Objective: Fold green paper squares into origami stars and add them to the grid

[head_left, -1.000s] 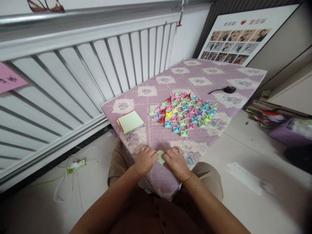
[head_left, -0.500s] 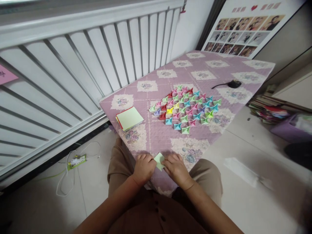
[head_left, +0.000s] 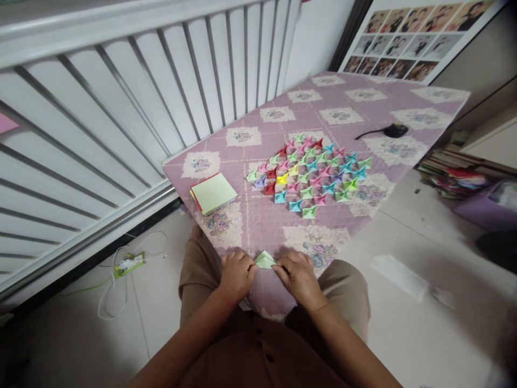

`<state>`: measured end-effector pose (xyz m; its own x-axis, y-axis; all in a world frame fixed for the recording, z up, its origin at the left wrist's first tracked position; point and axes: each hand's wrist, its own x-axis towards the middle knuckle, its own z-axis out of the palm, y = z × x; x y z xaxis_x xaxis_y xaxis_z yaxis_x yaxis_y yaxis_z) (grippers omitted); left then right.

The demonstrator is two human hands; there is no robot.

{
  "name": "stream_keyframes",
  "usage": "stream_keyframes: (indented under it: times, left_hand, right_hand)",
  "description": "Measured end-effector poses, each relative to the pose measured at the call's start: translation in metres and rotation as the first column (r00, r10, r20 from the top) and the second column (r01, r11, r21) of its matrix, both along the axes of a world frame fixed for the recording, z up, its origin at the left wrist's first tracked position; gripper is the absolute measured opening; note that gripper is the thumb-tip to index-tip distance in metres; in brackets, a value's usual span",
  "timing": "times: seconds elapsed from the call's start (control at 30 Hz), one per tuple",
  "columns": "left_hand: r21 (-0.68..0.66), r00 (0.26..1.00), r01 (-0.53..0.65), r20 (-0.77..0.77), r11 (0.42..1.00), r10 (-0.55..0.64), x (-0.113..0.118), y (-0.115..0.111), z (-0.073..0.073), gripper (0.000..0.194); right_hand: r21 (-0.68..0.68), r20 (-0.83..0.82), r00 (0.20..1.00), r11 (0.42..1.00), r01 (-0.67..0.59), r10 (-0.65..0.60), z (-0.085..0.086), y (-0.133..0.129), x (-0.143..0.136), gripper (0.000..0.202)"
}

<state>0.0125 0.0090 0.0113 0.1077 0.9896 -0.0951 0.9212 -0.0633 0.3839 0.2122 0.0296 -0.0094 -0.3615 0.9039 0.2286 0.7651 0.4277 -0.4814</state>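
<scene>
A small piece of pale green origami paper (head_left: 265, 260), folded into a triangle, lies at the near corner of the table between my hands. My left hand (head_left: 238, 274) is closed on its left corner, fingers curled. On its right corner, my right hand (head_left: 298, 274) pinches the paper with thumb and fingers. Beyond the hands, several small folded paper pieces (head_left: 309, 212) in green, blue, pink, red and yellow stand in slanting rows. A stack of square paper sheets (head_left: 214, 193), pale green on top with red and yellow edges beneath, sits to the left.
The table is covered by a purple floral tablecloth (head_left: 262, 226). A black mouse-like device (head_left: 396, 130) with a cord lies at the far right. A white radiator (head_left: 161, 91) borders the table's left side. On the floor are a power strip (head_left: 130, 264) and a purple bin (head_left: 480, 202).
The green paper has gone from a diamond-like shape to a flatter triangle, its lower part folded up. My hands have shifted slightly apart around it. The view has tilted a little.
</scene>
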Motion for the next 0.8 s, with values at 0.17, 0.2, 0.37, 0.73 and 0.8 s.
stream_keyframes:
  times: [0.17, 0.2, 0.37, 0.73, 0.8]
  left_hand:
    - [-0.074, 0.999, -0.012, -0.044, 0.997, 0.009, 0.002, 0.006, 0.008, 0.019]
    - [-0.091, 0.999, -0.015, -0.052, 0.996, 0.010, 0.003, 0.008, 0.010, 0.020]
    - [-0.171, 0.996, -0.004, -0.088, 0.985, -0.011, 0.003, 0.014, 0.016, 0.023]
    - [-0.243, 0.986, 0.025, -0.153, 0.970, -0.063, 0.005, 0.023, 0.024, 0.026]
    - [-0.258, 0.983, 0.031, -0.166, 0.966, -0.076, 0.005, 0.025, 0.025, 0.026]
  right_hand:
    - [0.013, 0.045, 0.995, 0.996, 0.089, -0.090, 0.004, -0.001, -0.004, 0.026]
    - [0.012, 0.054, 0.993, 0.994, 0.106, -0.106, 0.004, -0.001, -0.005, 0.026]
    - [0.012, 0.075, 0.982, 0.985, 0.172, -0.172, 0.003, -0.003, -0.010, 0.025]
    - [0.006, 0.109, 0.964, 0.970, 0.242, -0.241, 0.003, -0.003, -0.014, 0.026]
    - [-0.002, 0.107, 0.964, 0.970, 0.244, -0.243, 0.002, -0.003, -0.014, 0.025]
